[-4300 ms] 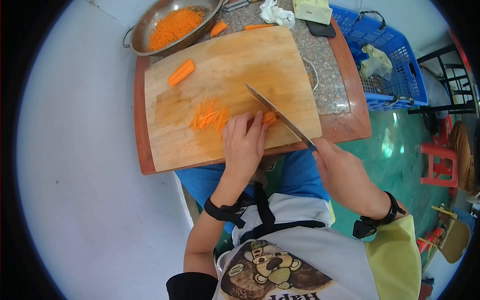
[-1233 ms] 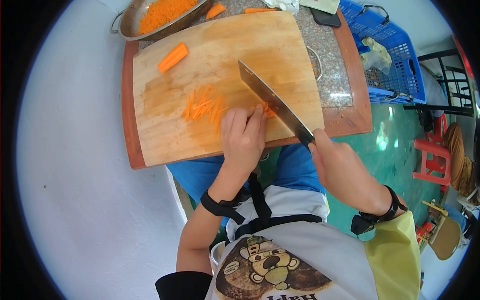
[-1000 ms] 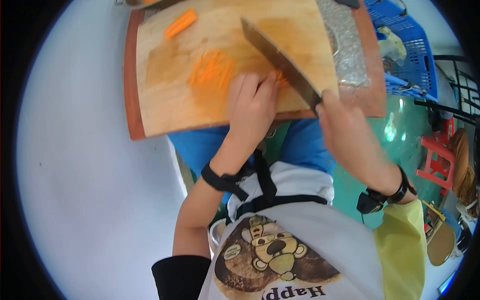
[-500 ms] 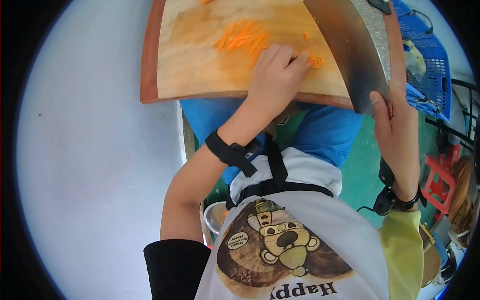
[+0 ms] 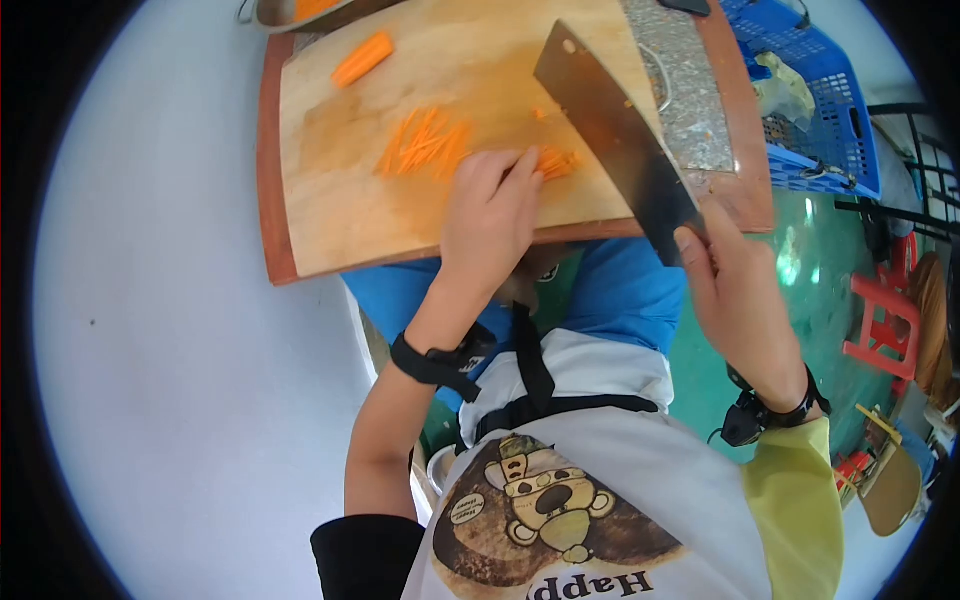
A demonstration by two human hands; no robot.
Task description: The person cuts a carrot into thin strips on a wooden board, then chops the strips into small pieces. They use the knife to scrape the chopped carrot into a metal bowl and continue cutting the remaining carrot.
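Observation:
A wooden cutting board (image 5: 330, 215) lies in front of me with a loose pile of thin carrot strips (image 5: 425, 142) on it. My left hand (image 5: 492, 205) rests near the board's front edge, fingers curled down on a small bunch of carrot strips (image 5: 556, 164). The fingertips are partly hidden. On the right, my right hand (image 5: 742, 285) grips the handle end of a wide cleaver (image 5: 622, 140). Its blade slants up and left over the board's right part, apart from my left hand, with orange bits stuck on it. Farther back lies a peeled carrot piece (image 5: 362, 60).
At the back left stands a metal pan (image 5: 345, 14) with orange food inside. A blue plastic basket (image 5: 830, 150) is beyond the table's right side, and a red stool (image 5: 885, 325) stands on the green floor. A white wall (image 5: 200, 300) runs along the left.
The view has shifted, bringing the carrot piece and the metal pan into sight. The cleaver is tilted more to the left, its whole blade now visible. My left hand stays on the carrot strips.

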